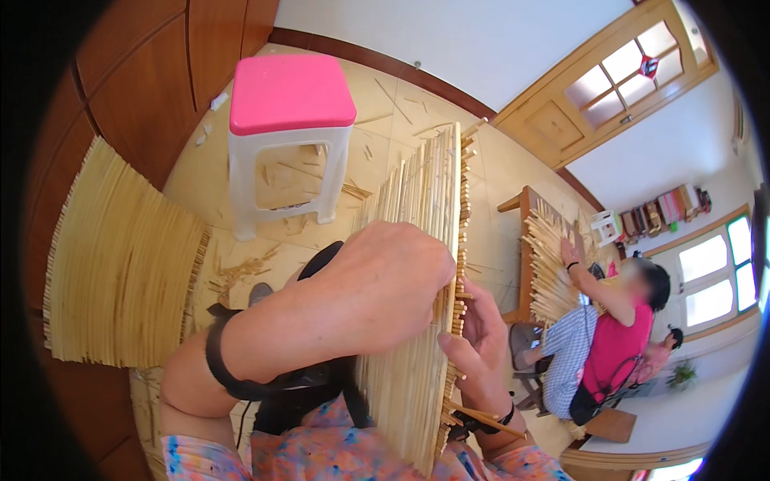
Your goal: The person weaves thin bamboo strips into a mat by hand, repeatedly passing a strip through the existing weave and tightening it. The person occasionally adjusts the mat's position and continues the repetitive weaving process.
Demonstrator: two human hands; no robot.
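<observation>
A mat of pale, thin straw-like stalks [401,393] stands in front of me, running from my lap up and away. Cut stalk ends stick out along its right edge. My left hand [405,276] reaches across the mat to that edge, its fingers curled closed; their tips are hidden, so what they pinch does not show. On the other side of the edge, my right hand [479,341] has thumb and bent fingers closed around the stalk ends. A few longer stalks [489,421] jut out beside my right wrist. Dark bands circle my left forearm and right wrist.
A second stalk mat [120,260] leans against wooden cabinets [136,88] at left. Ahead stands a white stool with pink seat [293,92]. Stalk scraps [241,268] litter the tiled floor. At right, another person [613,337] works over stalks on a wooden table [525,240].
</observation>
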